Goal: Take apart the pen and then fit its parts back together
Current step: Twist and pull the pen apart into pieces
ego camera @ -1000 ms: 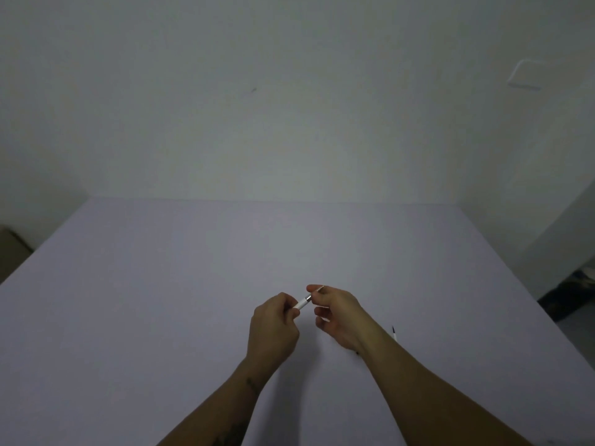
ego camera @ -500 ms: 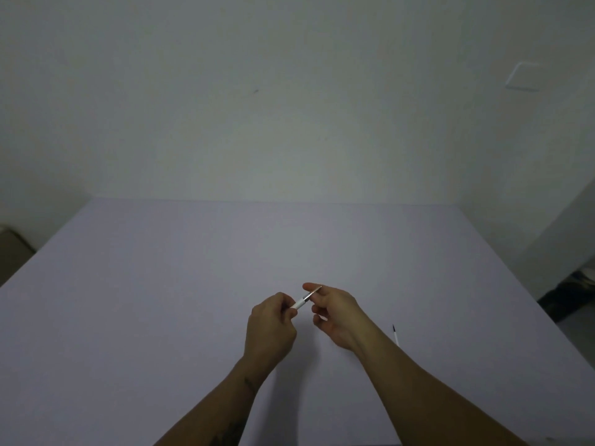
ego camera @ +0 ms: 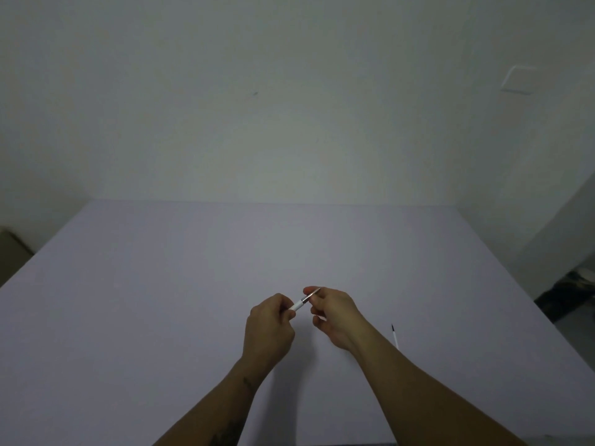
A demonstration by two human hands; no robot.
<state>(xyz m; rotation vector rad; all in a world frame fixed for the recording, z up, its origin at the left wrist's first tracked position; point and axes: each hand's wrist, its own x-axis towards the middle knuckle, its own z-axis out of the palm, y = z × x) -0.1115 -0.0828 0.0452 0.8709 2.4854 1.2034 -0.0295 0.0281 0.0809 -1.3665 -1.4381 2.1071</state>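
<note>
Both hands meet above the near middle of the table. My left hand [ego camera: 269, 329] is closed around a white pen barrel [ego camera: 297, 306], most of it hidden in the fist. From the barrel's end a thin silvery tip [ego camera: 311, 295] sticks out up and to the right, pinched between thumb and forefinger of my right hand [ego camera: 335, 312]. A slim white refill with a dark point [ego camera: 395, 337] lies on the table just right of my right forearm, partly hidden by it.
The pale lilac table [ego camera: 193, 284] fills the lower view and meets a plain wall at the back. Its right edge drops off near dark objects on the floor [ego camera: 570, 294]. A brownish box corner [ego camera: 13, 252] shows past the left edge.
The hands have barely moved. My right fingers have shifted slightly along the thin tip sticking out of the barrel.
</note>
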